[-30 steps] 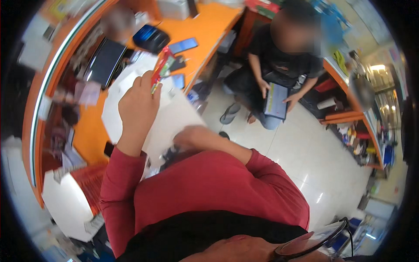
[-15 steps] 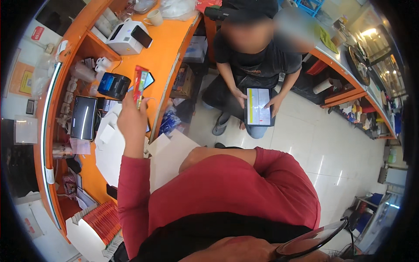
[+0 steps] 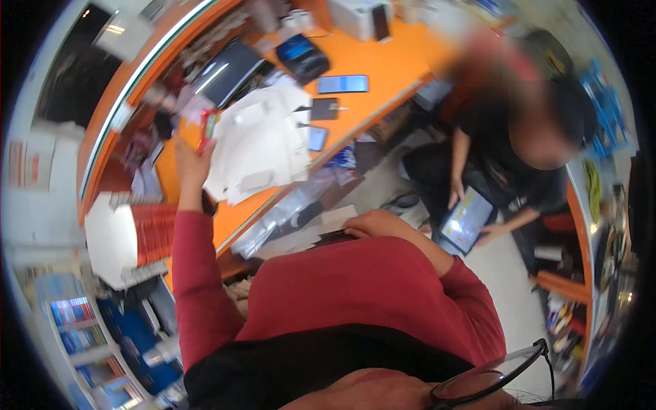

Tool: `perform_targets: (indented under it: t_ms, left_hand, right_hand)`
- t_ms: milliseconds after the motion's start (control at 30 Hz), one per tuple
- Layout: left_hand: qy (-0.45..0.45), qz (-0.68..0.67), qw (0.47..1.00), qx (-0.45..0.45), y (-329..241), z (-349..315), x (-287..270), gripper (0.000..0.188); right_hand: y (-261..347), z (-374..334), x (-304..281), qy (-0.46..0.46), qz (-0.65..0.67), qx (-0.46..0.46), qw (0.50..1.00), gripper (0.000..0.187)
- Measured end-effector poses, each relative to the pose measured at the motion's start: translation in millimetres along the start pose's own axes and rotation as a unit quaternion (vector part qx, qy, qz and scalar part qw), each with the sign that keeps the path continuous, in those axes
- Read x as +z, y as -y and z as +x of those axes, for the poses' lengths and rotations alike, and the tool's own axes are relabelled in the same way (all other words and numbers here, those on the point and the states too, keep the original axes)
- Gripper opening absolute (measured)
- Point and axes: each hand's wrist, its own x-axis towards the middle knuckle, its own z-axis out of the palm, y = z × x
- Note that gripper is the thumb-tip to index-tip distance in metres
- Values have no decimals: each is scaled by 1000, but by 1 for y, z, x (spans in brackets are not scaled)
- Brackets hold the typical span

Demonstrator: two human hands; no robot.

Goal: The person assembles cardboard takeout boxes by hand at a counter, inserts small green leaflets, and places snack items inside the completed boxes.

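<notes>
My left hand [image 3: 191, 162] is closed on a narrow red packet [image 3: 207, 131] with a green patch. It is raised over the left part of the orange counter, beside a spread of white papers [image 3: 256, 147]. My right hand [image 3: 372, 223] rests low in front of my body, close to a dark flat thing [image 3: 333, 238] and some pale sheets; its fingers are mostly hidden and blurred. On the counter beyond the papers lie a phone with a lit blue screen [image 3: 343, 84], a small dark flat case [image 3: 324, 108] and another small blue-screened device [image 3: 316, 138].
A black-and-blue small printer [image 3: 303, 60] and a dark monitor [image 3: 229, 74] stand along the back of the orange counter [image 3: 393, 65]. A white stand with red slats [image 3: 154, 232] is near my left forearm. At the right, a seated person holds a tablet [image 3: 468, 220].
The view has swung left. My left hand, still gripping the red packet, has moved from near the phone to the left side of the papers. More of my right hand shows.
</notes>
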Motion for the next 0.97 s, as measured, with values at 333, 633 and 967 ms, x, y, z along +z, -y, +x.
perform_targets:
  t_ms: [333, 633, 967]
  left_hand:
    - [612, -415, 653, 164, -69, -116, -78, 49]
    - [502, -634, 525, -265, 56, -122, -65, 24]
    - [598, -561, 551, -152, 47, -115, -42, 31]
  right_hand:
    - [105, 109, 20, 43, -107, 20, 993, 23]
    - [172, 122, 16, -252, -31, -3, 967, 33]
    - [175, 148, 118, -599, 91, 41, 794, 23]
